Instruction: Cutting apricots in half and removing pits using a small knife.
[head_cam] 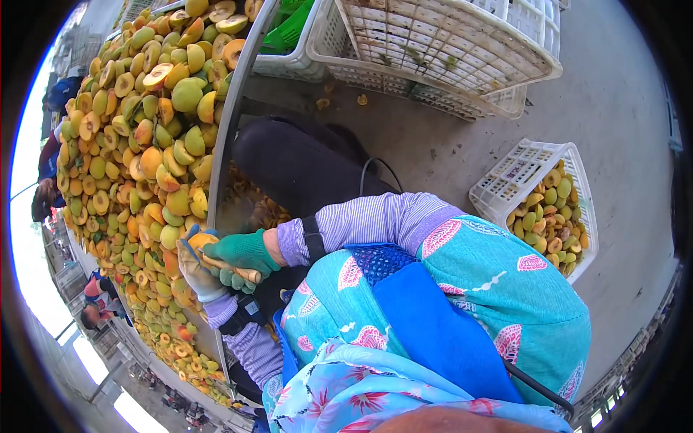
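My left hand (196, 270), in a white and blue work glove, holds a yellow peach piece (202, 240) at the edge of a heaped table. A green knit glove covers my right hand (243, 258), which grips a knife by its wooden handle (250, 275). The two hands meet around the peach, and the knife's blade is mostly hidden there. Beside them lies a large pile of cut peaches (157, 162), green to orange, many halved with the stone or its hollow showing.
A metal table rim (221, 146) borders the pile. White plastic crates (427, 48) stand at the top, one near a green basket (287, 30). Behind me on the concrete floor, another white crate (514, 168) holds peach halves. Other people (100, 297) are across the table.
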Tool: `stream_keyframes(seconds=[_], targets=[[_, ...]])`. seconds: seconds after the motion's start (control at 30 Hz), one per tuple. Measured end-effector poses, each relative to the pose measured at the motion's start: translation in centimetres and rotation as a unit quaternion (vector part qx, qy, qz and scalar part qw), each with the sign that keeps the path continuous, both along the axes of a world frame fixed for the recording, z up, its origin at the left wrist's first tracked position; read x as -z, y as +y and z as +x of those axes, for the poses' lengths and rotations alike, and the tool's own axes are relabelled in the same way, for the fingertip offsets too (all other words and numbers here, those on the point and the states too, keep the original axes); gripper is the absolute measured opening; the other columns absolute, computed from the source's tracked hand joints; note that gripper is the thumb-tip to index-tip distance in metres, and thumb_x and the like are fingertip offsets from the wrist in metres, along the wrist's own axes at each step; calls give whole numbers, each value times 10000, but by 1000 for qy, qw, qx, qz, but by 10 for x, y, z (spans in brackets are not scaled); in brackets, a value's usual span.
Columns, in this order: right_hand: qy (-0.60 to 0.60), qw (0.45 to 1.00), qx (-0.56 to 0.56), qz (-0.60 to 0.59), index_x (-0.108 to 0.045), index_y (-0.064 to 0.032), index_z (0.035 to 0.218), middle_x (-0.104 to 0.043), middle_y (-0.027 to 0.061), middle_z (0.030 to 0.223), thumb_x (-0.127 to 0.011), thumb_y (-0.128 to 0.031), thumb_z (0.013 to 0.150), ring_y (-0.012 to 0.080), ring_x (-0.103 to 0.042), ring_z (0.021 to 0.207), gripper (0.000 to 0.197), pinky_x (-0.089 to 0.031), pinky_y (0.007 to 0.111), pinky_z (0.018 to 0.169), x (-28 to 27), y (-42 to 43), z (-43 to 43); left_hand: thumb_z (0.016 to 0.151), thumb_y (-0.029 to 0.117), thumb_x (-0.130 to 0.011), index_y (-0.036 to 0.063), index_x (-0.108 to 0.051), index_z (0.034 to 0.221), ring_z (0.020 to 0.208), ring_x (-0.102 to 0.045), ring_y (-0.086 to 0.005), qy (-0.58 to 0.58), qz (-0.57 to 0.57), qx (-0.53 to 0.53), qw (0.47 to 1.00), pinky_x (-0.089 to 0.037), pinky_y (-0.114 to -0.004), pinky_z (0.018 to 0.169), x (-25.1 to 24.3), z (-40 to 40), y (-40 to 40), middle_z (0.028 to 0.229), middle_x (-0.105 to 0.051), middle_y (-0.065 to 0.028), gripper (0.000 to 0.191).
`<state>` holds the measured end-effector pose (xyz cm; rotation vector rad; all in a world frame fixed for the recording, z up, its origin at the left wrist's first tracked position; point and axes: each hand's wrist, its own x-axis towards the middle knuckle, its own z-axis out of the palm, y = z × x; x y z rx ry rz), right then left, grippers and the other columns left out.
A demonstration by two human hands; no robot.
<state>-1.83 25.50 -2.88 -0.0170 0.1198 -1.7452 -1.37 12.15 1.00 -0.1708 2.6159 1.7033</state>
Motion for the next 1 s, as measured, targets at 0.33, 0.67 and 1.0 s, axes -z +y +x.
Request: stream_keyframes(seconds=[0.33, 0.67, 1.0], targets=[[72, 987, 127, 67, -460, -149, 651, -420, -6, 508, -419, -464, 883, 130, -398, 375, 393, -322, 287, 348, 10, 74, -14, 946, 421, -327, -6, -497, 1160, 859, -554, -221, 11, -62, -42, 997, -450, -345, 826, -7, 3, 75, 947, -569, -154, 507], [88, 990, 95, 61, -485, -114, 793, -496, 0, 572, -419, -466, 926, 84, -478, 406, 382, -413, 229, 339, -8, 86, -24, 974, 316, -388, -60, -549, 1073, 732, -602, -176, -3, 85, -8, 996, -505, -280, 676, -11, -33, 84, 870, -620, -136, 422], [72, 995, 57, 38, -485, -108, 805, -478, 2, 551, -456, -469, 921, 102, -461, 393, 381, -405, 248, 348, 11, 77, -28, 964, 277, -450, -39, -553, 1066, 634, -567, -115, 7, 116, -63, 991, -480, -220, 582, -7, -27, 97, 807, -624, -89, 348]])
